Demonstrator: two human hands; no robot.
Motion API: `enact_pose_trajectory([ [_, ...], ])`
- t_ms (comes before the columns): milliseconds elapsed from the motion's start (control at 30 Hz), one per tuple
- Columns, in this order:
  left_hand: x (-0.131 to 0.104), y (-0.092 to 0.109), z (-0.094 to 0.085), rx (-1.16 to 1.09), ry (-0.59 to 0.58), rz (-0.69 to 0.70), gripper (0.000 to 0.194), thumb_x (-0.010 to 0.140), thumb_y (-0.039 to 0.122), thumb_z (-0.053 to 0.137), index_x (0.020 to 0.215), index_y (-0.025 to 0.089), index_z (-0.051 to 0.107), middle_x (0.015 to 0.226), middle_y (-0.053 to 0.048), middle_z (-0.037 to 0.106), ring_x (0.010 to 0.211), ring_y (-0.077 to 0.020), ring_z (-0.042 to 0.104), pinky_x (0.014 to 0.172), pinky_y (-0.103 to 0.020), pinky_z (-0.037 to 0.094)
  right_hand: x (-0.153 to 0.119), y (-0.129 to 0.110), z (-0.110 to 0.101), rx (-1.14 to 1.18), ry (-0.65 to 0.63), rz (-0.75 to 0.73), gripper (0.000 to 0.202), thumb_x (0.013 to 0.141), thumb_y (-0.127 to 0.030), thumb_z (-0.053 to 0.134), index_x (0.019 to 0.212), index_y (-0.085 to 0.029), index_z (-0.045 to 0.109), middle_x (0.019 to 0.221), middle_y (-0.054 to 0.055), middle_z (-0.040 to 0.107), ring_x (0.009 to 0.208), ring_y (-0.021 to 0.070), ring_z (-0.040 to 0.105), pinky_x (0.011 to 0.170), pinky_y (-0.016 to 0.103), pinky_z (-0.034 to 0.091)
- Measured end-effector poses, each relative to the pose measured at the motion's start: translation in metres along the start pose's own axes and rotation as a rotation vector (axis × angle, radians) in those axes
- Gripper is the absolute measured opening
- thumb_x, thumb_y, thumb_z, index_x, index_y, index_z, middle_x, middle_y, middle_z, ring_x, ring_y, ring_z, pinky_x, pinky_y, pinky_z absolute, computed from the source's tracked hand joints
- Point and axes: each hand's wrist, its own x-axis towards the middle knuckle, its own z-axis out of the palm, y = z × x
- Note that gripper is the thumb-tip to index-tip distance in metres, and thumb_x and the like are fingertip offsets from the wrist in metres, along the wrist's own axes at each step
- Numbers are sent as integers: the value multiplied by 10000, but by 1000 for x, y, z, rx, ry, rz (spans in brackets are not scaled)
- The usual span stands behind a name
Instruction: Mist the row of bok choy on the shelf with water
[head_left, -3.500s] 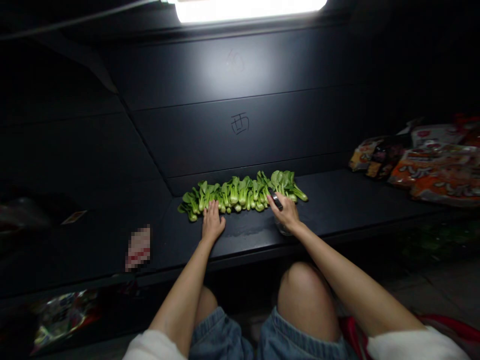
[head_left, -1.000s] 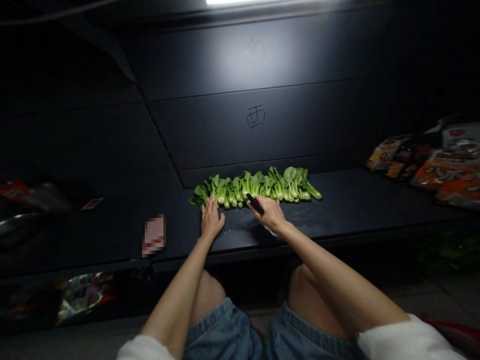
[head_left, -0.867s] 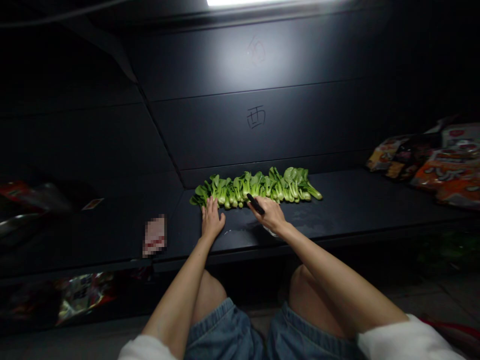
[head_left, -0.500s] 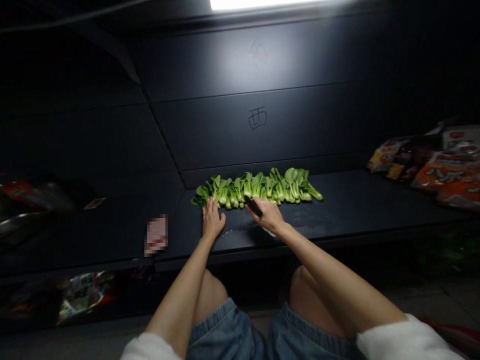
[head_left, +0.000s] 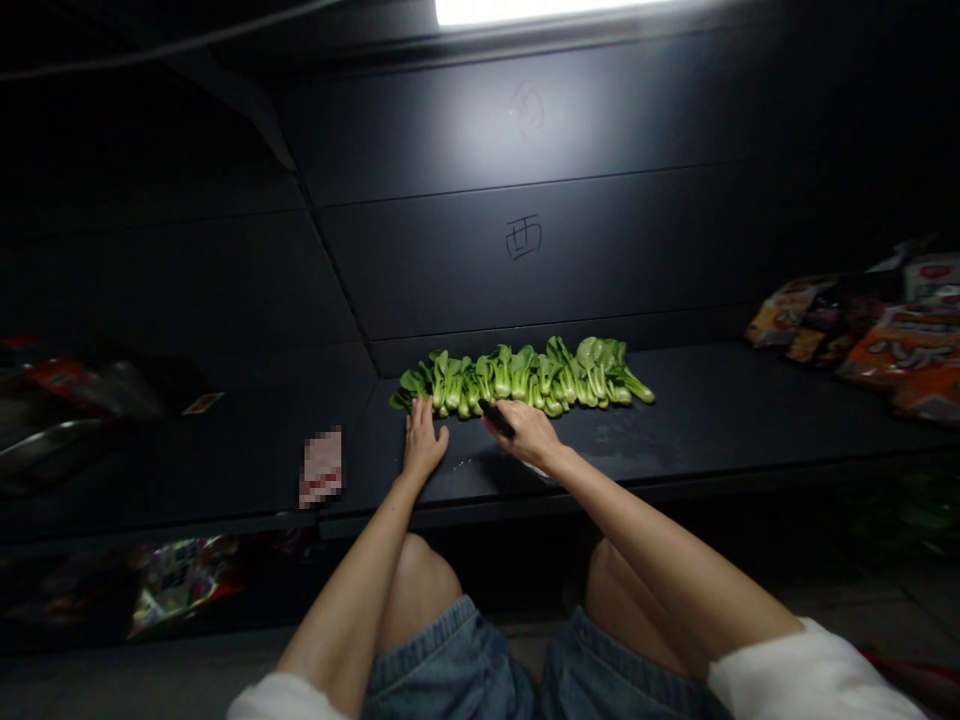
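Observation:
A row of leafy green vegetables (head_left: pixel 525 380) with pale stalks lies along the back of the dark shelf (head_left: pixel 697 410). My left hand (head_left: pixel 426 440) rests at the row's left end, fingers spread, the fingertips touching the leaves and stalks there. My right hand (head_left: pixel 529 436) is closed around a black-handled object (head_left: pixel 496 418), just in front of the stalks at the middle of the row. Something pale shows beneath my right hand, too unclear to name.
Snack bags (head_left: pixel 900 345) are piled at the right end of the shelf. To the left lie a pixelated card-like item (head_left: pixel 321 468), a small card (head_left: pixel 202 403) and blurred packages (head_left: pixel 75 390). A shiny packet (head_left: pixel 176 580) sits on the lower shelf.
The view has shifted slightly, so the shelf and goods appear further right. My right hand with the black-handled object has moved a little left along the row; my left hand stays at its end.

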Motion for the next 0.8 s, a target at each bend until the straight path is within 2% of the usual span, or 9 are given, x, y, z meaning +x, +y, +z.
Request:
enact_pose_trajectory([
  [100,-1,-7,0,-31,35,-52,660,831,196,520,1469,112,374,1572,-214,322,1495,-337,215,1188,-568,234,3,-4,2,16,5,-3,355,1008,-430,414,1123,-160,614,1090,120,721,990,212,660,770,262,424],
  [300,-1,-13,5,-129,104,-123,651,818,201,550,1447,118,405,1547,-197,370,1482,-306,267,1202,-479,269,6,-6,7,-17,16,-6,337,1003,-409,426,1075,-155,636,1037,126,727,980,217,660,780,267,427],
  [467,-1,-13,6,-158,93,-158,646,819,207,547,1438,80,411,1528,-228,384,1470,-314,295,1186,-469,306,7,-8,10,-4,15,-27,329,1004,-412,429,1087,-167,632,1048,118,727,983,213,662,786,265,430],
  [633,0,-13,5,-189,89,-174,649,810,208,553,1440,128,418,1503,-196,432,1442,-299,353,1170,-464,334,11,-14,14,15,22,-61,349,1003,-415,435,1157,-151,605,1107,131,716,1032,216,653,822,267,435],
  [800,-1,-12,4,-173,89,-181,637,816,207,537,1435,117,419,1470,-207,465,1406,-298,410,1160,-464,347,14,-21,16,8,16,-61,373,1013,-423,401,1112,-140,623,1069,139,722,1008,227,658,811,281,443],
])
